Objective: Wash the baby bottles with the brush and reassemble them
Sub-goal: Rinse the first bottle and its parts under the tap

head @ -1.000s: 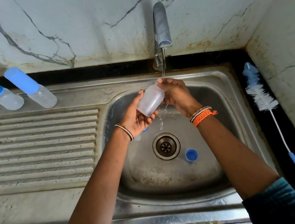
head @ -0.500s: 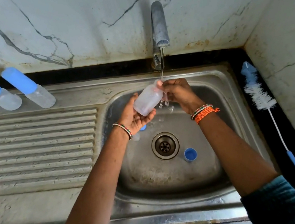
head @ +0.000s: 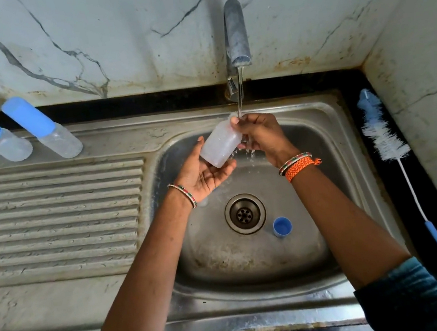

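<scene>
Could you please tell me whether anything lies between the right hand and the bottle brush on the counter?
Nothing visible does: between the right hand and the white-bristled, blue-handled bottle brush lies only the steel sink's rim.

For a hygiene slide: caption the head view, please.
Both hands hold an uncapped bottle under the running tap, brush lying beside the sink.

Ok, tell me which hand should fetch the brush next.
Right. The bottle brush lies on the counter right of the sink, nearest the right hand; the left hand cradles the bottle.
</scene>
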